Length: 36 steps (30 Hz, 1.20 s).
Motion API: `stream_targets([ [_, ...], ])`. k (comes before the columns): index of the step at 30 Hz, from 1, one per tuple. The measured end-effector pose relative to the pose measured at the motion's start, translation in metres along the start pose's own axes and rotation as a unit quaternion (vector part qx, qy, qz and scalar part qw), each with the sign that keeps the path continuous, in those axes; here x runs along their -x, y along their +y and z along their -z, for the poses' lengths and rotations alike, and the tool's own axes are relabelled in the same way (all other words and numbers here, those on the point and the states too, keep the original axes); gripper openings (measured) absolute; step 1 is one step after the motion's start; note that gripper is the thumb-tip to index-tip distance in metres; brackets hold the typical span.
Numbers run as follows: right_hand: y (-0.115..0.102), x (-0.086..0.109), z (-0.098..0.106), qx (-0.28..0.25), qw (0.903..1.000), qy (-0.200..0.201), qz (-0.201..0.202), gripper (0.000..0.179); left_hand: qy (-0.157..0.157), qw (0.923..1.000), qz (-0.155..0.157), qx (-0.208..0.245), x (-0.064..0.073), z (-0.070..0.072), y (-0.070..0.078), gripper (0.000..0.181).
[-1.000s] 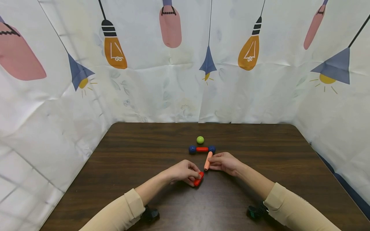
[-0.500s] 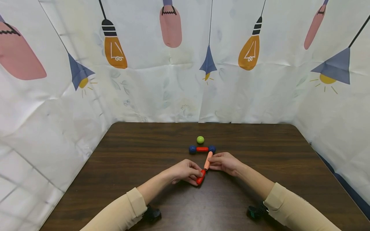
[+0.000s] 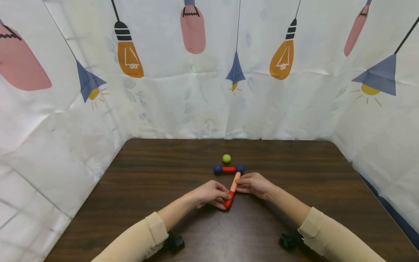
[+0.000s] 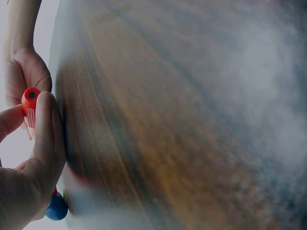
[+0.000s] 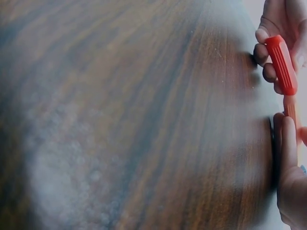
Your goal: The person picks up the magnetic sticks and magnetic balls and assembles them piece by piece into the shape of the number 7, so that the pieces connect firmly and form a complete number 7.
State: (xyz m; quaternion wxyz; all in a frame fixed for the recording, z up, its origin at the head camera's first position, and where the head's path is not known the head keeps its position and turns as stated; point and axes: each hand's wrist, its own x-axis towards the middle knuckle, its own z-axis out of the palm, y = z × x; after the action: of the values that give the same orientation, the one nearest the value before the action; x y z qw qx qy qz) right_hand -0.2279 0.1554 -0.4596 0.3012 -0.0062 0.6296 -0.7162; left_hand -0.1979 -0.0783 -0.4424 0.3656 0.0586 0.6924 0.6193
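Observation:
My left hand (image 3: 211,194) pinches a short red rod (image 3: 229,201) with grooved sides. Its near end has a dark round centre in the left wrist view. A peach-coloured rod (image 3: 234,182) is held between thumb and fingers of my right hand (image 3: 256,185). End to end, the two rods meet in one slanted line; the right wrist view shows the red rod (image 5: 283,67) against the peach rod (image 5: 290,106). Just beyond lies another red rod (image 3: 229,169) between two blue balls (image 3: 218,169). The peach rod's far end is close to the right blue ball (image 3: 240,169); contact is unclear.
A green ball (image 3: 226,158) sits behind the rod with blue balls. All of it is on a dark wood-grain table (image 3: 157,171), with a patterned white curtain (image 3: 209,105) behind its far edge and along the sides.
My left hand has moved the red rod slightly up and right, turning it into line until its end met the peach rod. The right hand has stayed in place.

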Motion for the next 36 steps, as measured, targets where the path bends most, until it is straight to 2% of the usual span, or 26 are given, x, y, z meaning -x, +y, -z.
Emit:
stream_targets([
  [11,0.0,0.0,-0.001,0.0,1.0,0.002,0.001,0.041,0.009,0.9999,0.004,0.011,0.001,-0.001,0.001,0.024],
  [19,0.0,0.0,-0.001,-0.001,0.9999,0.01,-0.002,0.043,0.013,0.9998,0.004,0.014,0.001,-0.001,0.0,0.026],
  [27,-0.002,0.002,-0.003,-0.008,0.9999,0.006,-0.006,0.043,0.025,0.9997,-0.006,-0.002,0.007,0.005,0.001,0.027],
  [32,-0.002,0.002,-0.004,-0.017,0.9998,0.01,-0.008,0.043,0.045,0.998,-0.022,-0.039,0.009,0.013,0.003,0.026],
  [36,-0.001,0.001,-0.003,-0.02,0.9997,0.01,-0.006,0.042,0.093,0.9887,-0.049,-0.107,0.01,0.022,0.006,0.019],
])
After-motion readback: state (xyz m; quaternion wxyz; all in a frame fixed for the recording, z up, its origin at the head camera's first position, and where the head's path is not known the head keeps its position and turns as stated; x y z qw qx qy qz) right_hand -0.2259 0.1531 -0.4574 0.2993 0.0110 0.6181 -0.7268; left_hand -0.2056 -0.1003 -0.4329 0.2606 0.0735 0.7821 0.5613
